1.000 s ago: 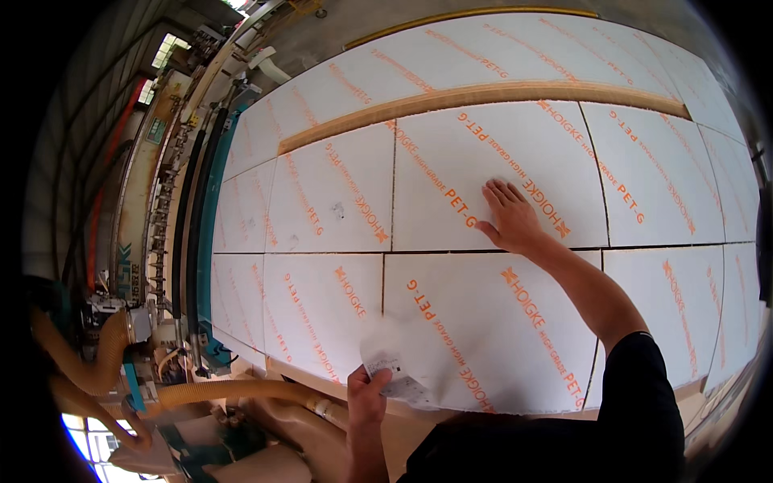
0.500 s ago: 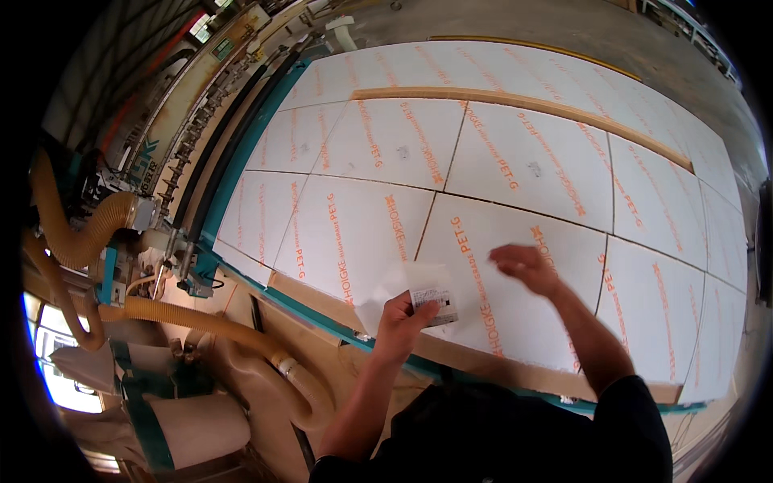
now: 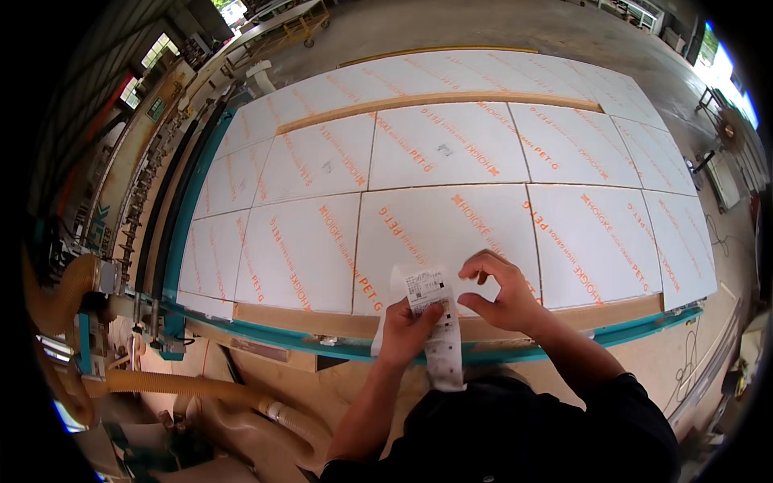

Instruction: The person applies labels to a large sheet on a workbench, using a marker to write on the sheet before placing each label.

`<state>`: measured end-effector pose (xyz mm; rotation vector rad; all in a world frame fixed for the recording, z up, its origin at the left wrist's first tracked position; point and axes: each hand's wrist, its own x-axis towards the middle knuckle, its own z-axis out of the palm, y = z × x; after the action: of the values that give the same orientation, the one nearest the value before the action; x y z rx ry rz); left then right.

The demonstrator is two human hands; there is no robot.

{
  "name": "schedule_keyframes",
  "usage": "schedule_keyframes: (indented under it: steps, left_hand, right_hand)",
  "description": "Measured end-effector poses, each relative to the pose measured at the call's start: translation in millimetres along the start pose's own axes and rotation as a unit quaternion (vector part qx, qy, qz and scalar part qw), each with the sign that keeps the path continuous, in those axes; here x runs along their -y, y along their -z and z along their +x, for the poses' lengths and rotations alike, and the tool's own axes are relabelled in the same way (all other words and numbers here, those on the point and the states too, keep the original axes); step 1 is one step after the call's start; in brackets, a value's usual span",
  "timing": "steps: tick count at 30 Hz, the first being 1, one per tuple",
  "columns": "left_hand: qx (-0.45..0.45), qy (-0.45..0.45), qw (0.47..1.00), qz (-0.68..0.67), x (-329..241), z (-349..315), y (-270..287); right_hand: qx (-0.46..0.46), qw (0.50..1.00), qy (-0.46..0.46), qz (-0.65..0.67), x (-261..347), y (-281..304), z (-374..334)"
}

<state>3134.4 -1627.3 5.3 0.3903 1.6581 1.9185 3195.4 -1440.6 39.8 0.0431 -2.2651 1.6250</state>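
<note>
A strip of white printed labels (image 3: 443, 358) is pinched in my left hand (image 3: 403, 332), the thumb lying across its front. The strip's lower end hangs down toward my dark shirt, and its top label stands above the thumb. Just to the right of it is my right hand (image 3: 509, 299), its thumb and curved fingers apart, with nothing seen between them. Both hands are over the near edge of a large white sheet (image 3: 451, 221) cut into rectangular panels, its film printed in orange. Small grey marks sit on some far panels.
The sheet lies on a machine bed with a teal edge (image 3: 266, 332). A brown strip (image 3: 435, 98) shows in a gap between panels. On the left stand a machine gantry (image 3: 121, 189) and a tan ribbed hose (image 3: 193, 389). A wheeled table (image 3: 282, 24) is at the back left.
My right hand has come in from over the panels to beside the labels. More of the label strip shows below my left hand. The whole view has turned.
</note>
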Motion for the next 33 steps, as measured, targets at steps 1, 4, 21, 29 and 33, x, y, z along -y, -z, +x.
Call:
schedule_keyframes:
  steps: [1,4,21,29,33]
  left_hand:
    - [0.005,-0.006,1.000,0.001,1,2,-10]
    - [0.019,0.013,1.000,0.003,9,5,-35]
    - [-0.026,0.152,0.987,0.054,68,81,-280]
    - [-0.156,0.188,0.965,0.100,89,101,-292]
    - [-0.205,0.213,0.950,0.103,102,116,-298]
  right_hand:
    - [-0.003,0.999,0.038,-0.026,6,12,-2]
    - [0.061,0.972,0.192,-0.121,2,42,0]
    - [0.073,0.907,-0.187,0.369,-182,254,-27]
    - [-0.219,0.969,-0.056,0.103,-337,297,125]
    - [-0.140,0.988,-0.037,0.049,-372,295,138]
